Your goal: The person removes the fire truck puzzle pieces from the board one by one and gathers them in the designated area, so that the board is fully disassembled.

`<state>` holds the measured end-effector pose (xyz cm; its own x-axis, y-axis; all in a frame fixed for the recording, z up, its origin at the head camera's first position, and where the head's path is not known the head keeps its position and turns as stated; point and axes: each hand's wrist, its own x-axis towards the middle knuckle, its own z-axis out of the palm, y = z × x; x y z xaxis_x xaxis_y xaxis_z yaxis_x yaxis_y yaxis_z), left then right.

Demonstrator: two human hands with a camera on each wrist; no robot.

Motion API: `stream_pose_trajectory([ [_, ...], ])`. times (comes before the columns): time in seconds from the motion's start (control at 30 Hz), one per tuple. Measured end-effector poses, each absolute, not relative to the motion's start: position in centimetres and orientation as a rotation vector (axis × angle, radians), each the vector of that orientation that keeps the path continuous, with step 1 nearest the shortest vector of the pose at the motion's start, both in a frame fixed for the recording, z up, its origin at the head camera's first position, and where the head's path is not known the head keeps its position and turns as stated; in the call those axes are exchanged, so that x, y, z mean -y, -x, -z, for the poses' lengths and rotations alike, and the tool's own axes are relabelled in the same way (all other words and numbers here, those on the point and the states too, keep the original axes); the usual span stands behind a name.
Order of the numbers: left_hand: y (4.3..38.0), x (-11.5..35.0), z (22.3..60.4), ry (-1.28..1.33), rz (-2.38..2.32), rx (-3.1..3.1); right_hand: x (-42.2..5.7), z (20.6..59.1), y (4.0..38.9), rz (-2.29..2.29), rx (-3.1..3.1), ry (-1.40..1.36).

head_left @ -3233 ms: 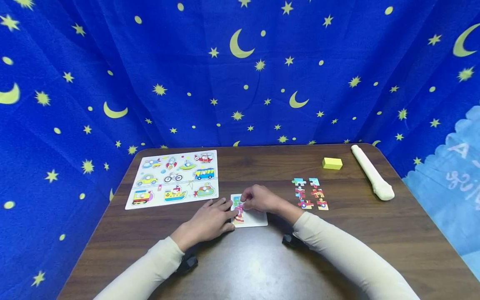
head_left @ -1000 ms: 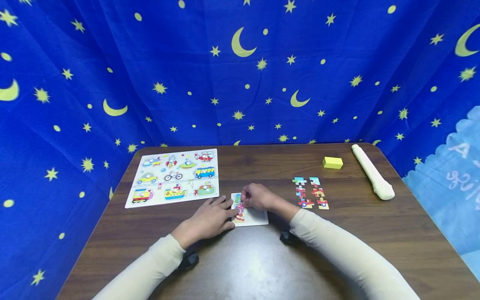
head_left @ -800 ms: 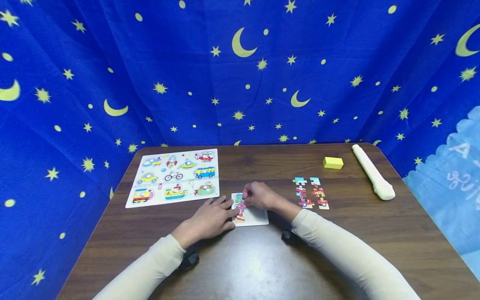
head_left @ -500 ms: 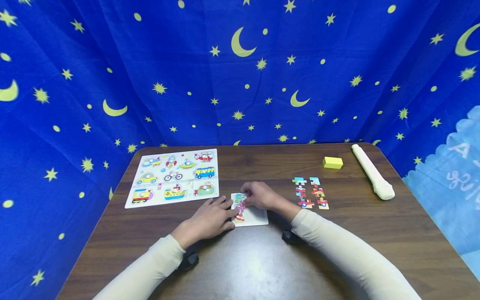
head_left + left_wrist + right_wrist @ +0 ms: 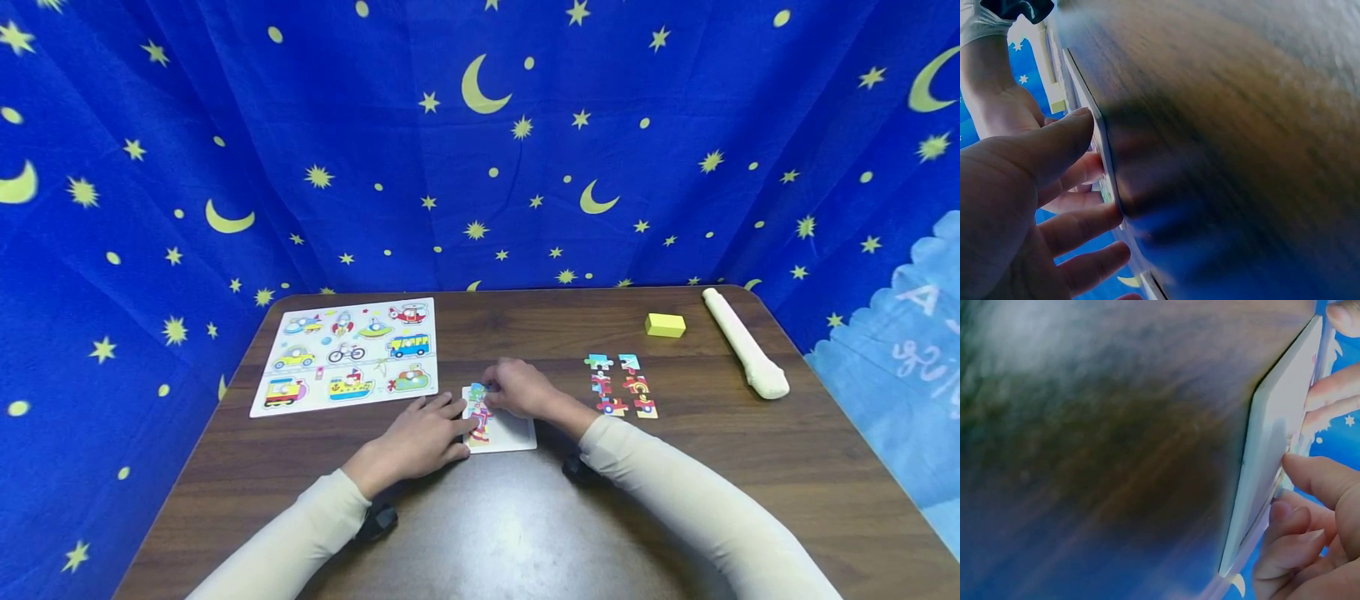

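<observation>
Head view is showing my right grip [image 5: 519, 388] pinching the green puzzle piece [image 5: 477, 395], which is lying leftward of it at the far left corner of the white tray [image 5: 513, 437], while my left grip [image 5: 414, 442], unclenched, is resting on the left edge.

The head view is looking forward and down over the table [image 5: 225, 483] toward the curtain [image 5: 420, 158], while low wrist views are peering close past left hand [image 5: 416, 440] and right hand [image 5: 522, 390], sharing the white board [image 5: 516, 435].
</observation>
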<state>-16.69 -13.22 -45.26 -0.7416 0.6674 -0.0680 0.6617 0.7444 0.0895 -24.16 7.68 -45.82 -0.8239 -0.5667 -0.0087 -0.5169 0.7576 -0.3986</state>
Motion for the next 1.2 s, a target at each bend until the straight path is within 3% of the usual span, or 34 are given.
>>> stream_pose_trajectory([
  [0.73, 16.9, 13.1, 45.2, -1.060, -0.091, -2.835, -8.6, 45.9, 25.1, 0.561, -2.809, 1.025],
  [0.9, 16.8, 13.0, 45.2, -1.070, -0.077, -2.835, -12.4, 45.2, 26.8, 0.642, -2.784, 1.073],
  [1.2, 16.5, 13.2, 45.0, -1.031, -0.108, -2.797, -21.5, 44.6, 29.5, 0.573, -2.841, 0.907],
])
